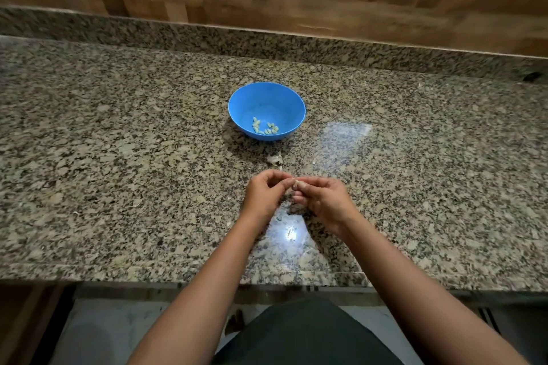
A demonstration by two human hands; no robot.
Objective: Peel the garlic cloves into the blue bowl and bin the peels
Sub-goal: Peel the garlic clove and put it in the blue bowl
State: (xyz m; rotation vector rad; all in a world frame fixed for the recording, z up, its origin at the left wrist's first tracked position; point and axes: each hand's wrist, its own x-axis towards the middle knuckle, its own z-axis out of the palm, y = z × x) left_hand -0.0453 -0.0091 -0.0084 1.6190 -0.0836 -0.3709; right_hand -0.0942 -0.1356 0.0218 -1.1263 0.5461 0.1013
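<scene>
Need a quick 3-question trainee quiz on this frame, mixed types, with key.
1. True or false: peeled cloves lie in the blue bowl.
2. Where is the loose peel? A in the bowl; B on the counter, before the bowl; C in a bin.
3. Fill in: the left hand and right hand together pinch one ___.
Key: 1 true; 2 B; 3 garlic clove.

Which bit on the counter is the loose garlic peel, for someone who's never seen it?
On the speckled granite counter, find the blue bowl near the middle. Between it and the left hand and right hand lies a small pale crumpled scrap. Unlike the peeled cloves in the bowl and the garlic clove the hands pinch, it lies alone on bare stone.
</scene>
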